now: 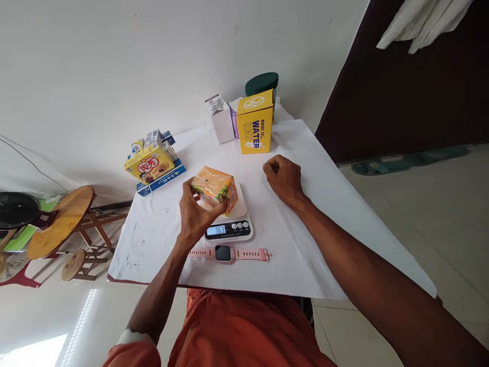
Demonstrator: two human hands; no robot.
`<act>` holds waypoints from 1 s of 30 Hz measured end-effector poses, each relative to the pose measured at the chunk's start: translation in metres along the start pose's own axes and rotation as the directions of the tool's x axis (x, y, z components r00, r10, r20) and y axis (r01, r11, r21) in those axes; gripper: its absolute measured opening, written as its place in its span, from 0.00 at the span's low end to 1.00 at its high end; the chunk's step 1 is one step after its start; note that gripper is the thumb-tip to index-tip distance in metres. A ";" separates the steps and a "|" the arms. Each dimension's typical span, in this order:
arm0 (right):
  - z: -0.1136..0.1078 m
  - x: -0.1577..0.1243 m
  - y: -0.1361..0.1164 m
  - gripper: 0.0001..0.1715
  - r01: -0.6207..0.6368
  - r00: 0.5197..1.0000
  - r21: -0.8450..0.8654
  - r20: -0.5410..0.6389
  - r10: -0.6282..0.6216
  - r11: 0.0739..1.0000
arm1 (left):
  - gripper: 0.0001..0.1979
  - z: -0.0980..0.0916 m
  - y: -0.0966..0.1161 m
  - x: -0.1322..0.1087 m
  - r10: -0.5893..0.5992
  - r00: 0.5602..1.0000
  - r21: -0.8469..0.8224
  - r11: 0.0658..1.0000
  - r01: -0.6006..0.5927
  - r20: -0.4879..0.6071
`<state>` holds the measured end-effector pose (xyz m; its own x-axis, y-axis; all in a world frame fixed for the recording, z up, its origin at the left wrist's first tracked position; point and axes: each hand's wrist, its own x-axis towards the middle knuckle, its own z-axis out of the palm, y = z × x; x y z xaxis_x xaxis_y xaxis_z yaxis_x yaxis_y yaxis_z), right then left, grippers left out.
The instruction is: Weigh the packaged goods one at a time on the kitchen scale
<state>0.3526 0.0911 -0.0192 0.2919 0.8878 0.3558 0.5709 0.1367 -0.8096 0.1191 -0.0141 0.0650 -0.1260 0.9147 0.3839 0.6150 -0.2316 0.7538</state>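
Film [217, 178] glistens on the orange block [214, 189] the left hand [193, 215] grips.

We have the scale [240, 211] mid-table [275, 278], with the pack [211, 184] in our left hand [194, 219] at its plate, can't tell if resting. Watch [223, 253] just before the scale. Right hand [284, 177] to the scale's right. Box stack [153, 162] back-left. Behind the scale: WATER box [255, 127], carton [221, 124] to its left, tub [262, 81] behind the WATER box. Stool [73, 264] on the floor, left of the table.
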 end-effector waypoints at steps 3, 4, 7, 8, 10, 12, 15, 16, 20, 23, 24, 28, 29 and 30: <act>0.002 0.001 0.003 0.06 0.021 1.000 0.009 -0.007 -0.021 1.000 | 0.42 -0.002 -0.001 -0.001 -0.016 0.999 0.010 1.000 0.015 0.029; 0.002 0.001 0.004 0.06 0.029 1.000 0.014 -0.006 -0.029 0.999 | 0.45 -0.003 -0.001 -0.001 -0.010 0.999 0.022 1.000 0.009 0.041; 0.001 0.001 0.003 0.06 0.041 0.999 0.023 -0.005 -0.041 0.999 | 0.55 -0.007 0.003 -0.002 0.045 0.998 0.075 0.996 -0.048 0.049; 0.001 0.001 0.003 0.07 0.038 0.999 0.025 -0.002 -0.038 0.999 | 0.57 -0.008 0.004 -0.003 0.056 0.997 0.096 0.994 -0.060 0.043; -0.001 0.000 0.000 0.06 0.025 1.000 0.027 0.008 -0.025 0.999 | 0.57 -0.008 0.007 -0.004 0.054 0.998 0.141 0.988 -0.057 0.027; -0.002 0.000 -0.002 0.06 0.014 1.000 0.030 0.019 -0.015 0.999 | 0.51 -0.008 0.008 -0.004 0.039 0.999 0.179 0.983 -0.041 0.013; -0.004 0.000 -0.004 0.06 0.007 1.000 0.040 0.019 -0.007 0.999 | 0.43 -0.007 0.009 -0.002 0.048 0.999 0.197 0.979 -0.046 -0.004; -0.004 0.000 -0.004 0.07 0.003 1.000 0.045 0.018 -0.004 0.999 | 0.42 -0.007 0.009 0.001 0.055 0.998 0.193 0.980 -0.052 -0.009; -0.003 0.000 -0.002 0.06 0.000 1.000 0.061 0.023 -0.002 0.998 | 0.41 -0.003 0.006 0.037 0.102 0.994 0.139 0.985 -0.098 -0.025; -0.002 0.001 0.001 0.06 0.009 1.000 0.067 0.019 -0.010 0.998 | 0.41 0.010 -0.002 0.090 0.111 0.994 0.022 0.994 -0.111 0.009; -0.002 0.001 0.001 0.06 0.014 1.000 0.070 0.017 -0.015 0.997 | 0.41 0.017 -0.007 0.110 0.099 0.995 -0.024 0.995 -0.099 0.032; -0.003 0.001 0.002 0.07 0.034 0.999 0.076 0.005 -0.035 0.997 | 0.42 0.051 -0.030 0.179 0.006 0.987 -0.147 0.989 0.018 0.160; -0.003 0.001 0.002 0.07 0.037 0.999 0.076 0.005 -0.037 0.996 | 0.41 0.059 -0.035 0.191 -0.017 0.981 -0.176 0.983 0.052 0.195; -0.003 0.000 0.002 0.07 0.041 0.999 0.076 0.006 -0.041 0.996 | 0.41 0.066 -0.040 0.200 -0.033 0.973 -0.204 0.976 0.080 0.227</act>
<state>0.3566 0.0901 -0.0193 0.2637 0.8838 0.3864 0.5227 0.2057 -0.8273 0.1205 0.1998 0.0768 0.0342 0.9731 0.2278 0.4309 -0.2200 0.8752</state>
